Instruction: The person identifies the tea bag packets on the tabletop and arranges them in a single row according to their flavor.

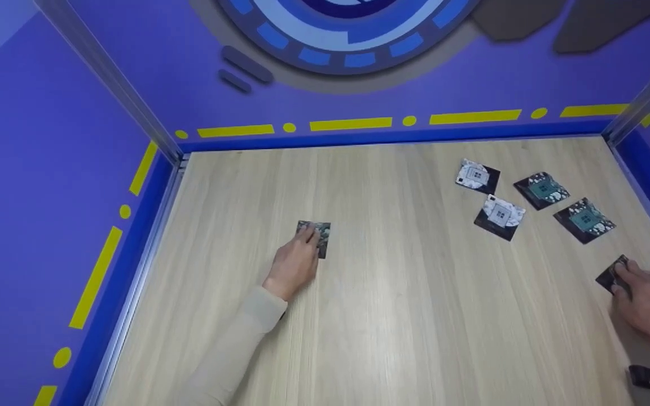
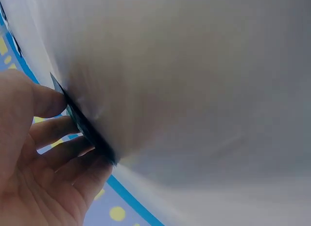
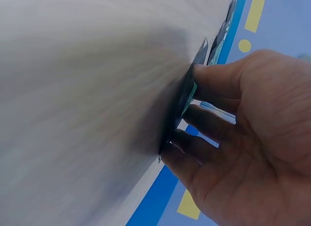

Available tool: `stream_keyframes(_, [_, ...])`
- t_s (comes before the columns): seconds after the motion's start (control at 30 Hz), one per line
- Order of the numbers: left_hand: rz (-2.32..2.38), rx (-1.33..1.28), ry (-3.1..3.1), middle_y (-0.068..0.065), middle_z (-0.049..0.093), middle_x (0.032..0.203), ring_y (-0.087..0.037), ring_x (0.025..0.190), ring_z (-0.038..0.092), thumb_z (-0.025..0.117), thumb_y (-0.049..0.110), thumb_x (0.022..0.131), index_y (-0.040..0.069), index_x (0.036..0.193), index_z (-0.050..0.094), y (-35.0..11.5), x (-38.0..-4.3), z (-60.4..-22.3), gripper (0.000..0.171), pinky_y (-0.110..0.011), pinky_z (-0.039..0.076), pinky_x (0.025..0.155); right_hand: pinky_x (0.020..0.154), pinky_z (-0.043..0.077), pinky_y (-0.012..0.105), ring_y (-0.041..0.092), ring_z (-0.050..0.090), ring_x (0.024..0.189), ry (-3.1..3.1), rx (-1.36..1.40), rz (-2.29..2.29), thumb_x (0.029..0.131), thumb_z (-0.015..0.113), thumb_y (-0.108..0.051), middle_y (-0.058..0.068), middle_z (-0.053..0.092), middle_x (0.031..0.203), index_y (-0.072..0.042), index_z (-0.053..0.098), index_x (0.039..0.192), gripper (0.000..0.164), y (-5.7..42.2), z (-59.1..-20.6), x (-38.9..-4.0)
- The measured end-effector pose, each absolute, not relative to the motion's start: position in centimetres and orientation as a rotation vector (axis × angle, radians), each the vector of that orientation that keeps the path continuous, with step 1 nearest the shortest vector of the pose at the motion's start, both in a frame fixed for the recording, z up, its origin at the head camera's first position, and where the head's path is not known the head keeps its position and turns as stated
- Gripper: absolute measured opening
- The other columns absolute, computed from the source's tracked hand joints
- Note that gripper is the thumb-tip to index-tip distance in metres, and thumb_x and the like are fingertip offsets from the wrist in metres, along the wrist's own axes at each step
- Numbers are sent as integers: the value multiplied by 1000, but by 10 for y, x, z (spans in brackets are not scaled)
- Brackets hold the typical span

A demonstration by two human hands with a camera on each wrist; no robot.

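In the head view my left hand (image 1: 295, 264) rests its fingertips on a dark, green-patterned square card (image 1: 323, 241) that lies left of the table's middle. The left wrist view shows the thumb and spread fingers touching the upper face of this card (image 2: 87, 128), close against the tabletop. At the table's right side, my right hand (image 1: 649, 299) has its thumb and fingertips on another dark square card (image 1: 607, 277). Seen from the right wrist, the fingers spread along that card (image 3: 179, 107), thumb near one end. Much of both cards is hidden under the fingers.
Beyond the right hand lie two white-and-black square cards (image 1: 477, 176) with printed chip pictures, and two green-and-black ones (image 1: 585, 220). The light wooden table (image 1: 392, 316) is bounded by purple walls (image 1: 150, 73) and a metal rail (image 1: 133, 293) along the left.
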State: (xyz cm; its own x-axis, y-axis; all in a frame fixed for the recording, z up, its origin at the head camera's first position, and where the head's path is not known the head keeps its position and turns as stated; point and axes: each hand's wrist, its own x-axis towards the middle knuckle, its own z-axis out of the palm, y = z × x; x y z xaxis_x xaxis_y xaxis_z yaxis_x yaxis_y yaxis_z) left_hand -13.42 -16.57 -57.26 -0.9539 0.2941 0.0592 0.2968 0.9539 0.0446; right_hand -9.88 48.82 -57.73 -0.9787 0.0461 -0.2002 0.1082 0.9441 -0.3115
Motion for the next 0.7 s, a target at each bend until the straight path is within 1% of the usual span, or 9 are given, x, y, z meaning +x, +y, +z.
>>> stream_keyframes(0.17, [-162, -428, -3054, -21, 57, 156, -36, 143, 58, 58, 16, 109, -4, 146, 62, -184, -137, -572, 42, -44, 58, 109, 122, 12, 77, 65, 6, 153, 2926, 100, -492, 111, 38, -9, 40, 2, 168, 13, 13, 161, 60, 488, -579, -98])
stream_keyframes(0.27, [-180, -406, -3061, -22, 56, 156, -37, 143, 58, 58, 16, 108, -5, 146, 61, -195, -137, -572, 43, -45, 57, 110, 121, 12, 78, 66, 6, 152, 2935, 87, -499, 111, 38, -7, 42, 3, 167, 15, 15, 160, 58, 490, -580, -97])
stream_keyframes(0.4, [-196, -352, -3077, -25, 55, 157, -39, 144, 56, 57, 17, 108, -6, 147, 59, -211, -136, -572, 46, -47, 55, 113, 124, 8, 75, 63, 2, 154, 2927, 110, -510, 112, 37, -9, 40, 0, 168, 14, 13, 161, 59, 490, -581, -96])
stream_keyframes(0.47, [-209, -316, -3075, -26, 55, 156, -41, 143, 57, 58, 17, 107, -7, 147, 59, -219, -135, -572, 46, -49, 56, 111, 125, 5, 74, 62, 0, 155, 2921, 116, -514, 113, 37, -10, 40, -1, 168, 14, 12, 161, 59, 490, -581, -96])
stream_keyframes(0.6, [-256, -256, -3060, -28, 55, 155, -43, 139, 60, 59, 15, 106, -8, 147, 59, -238, -133, -573, 47, -50, 59, 106, 125, 5, 75, 62, -1, 155, 2919, 103, -529, 114, 36, -12, 41, -1, 168, 14, 11, 161, 60, 490, -580, -96])
stream_keyframes(0.7, [-292, -207, -3073, -28, 53, 156, -44, 140, 58, 59, 15, 106, -8, 148, 57, -252, -130, -572, 48, -51, 58, 108, 123, 7, 77, 64, 1, 154, 2922, 84, -541, 114, 36, -13, 42, 1, 167, 15, 12, 160, 60, 490, -580, -97])
